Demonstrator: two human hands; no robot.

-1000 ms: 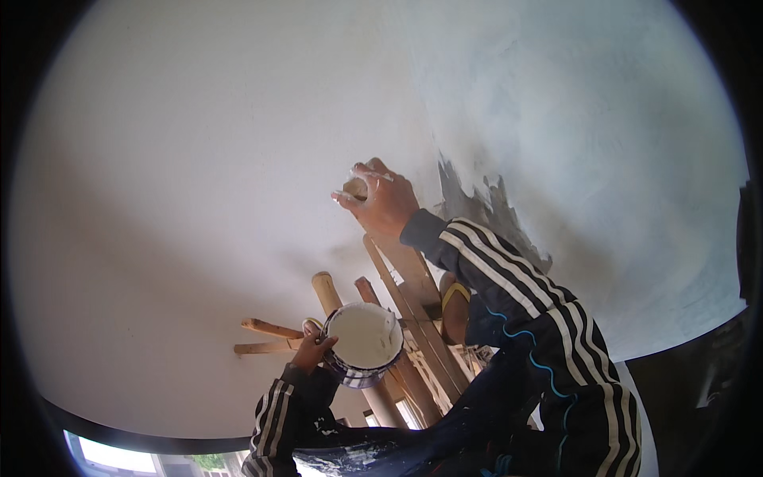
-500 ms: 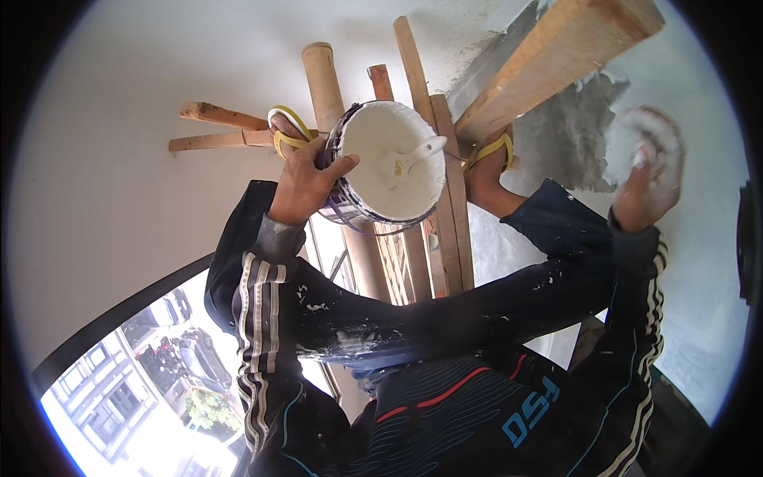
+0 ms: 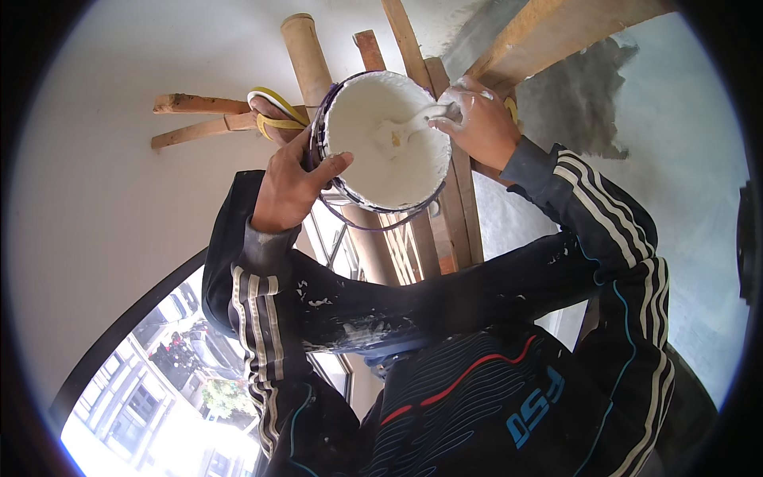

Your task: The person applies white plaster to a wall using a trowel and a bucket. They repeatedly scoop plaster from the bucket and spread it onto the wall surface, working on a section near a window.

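Note:
My left hand [image 3: 288, 184] grips the near left rim of a round bucket [image 3: 433, 179], its thumb over the edge and its fingers down the outside. The bucket is coated inside with white paste and tilted so its mouth faces me. On the right side, my right hand [image 3: 483, 123] is closed round the handle of a white scoop [image 3: 419, 121] whose head rests inside the bucket. White smears cover its fingers. A purple-dark wire handle [image 3: 389, 229] hangs along the bucket's lower side.
Wooden planks [image 3: 455, 211] and a bamboo pole [image 3: 306, 52] run beneath the bucket. A thick timber beam [image 3: 564, 36] slants across the upper right. My left foot in a yellow-strapped sandal [image 3: 278, 113] rests on the wood. A grey patch [image 3: 588, 99] marks the right wall. At lower left is a bright window opening [image 3: 159, 389].
My right hand, blurred beside the right wall before with a whitish round thing near it, has come left to the bucket and taken the scoop's handle. The bucket has shifted slightly up in view.

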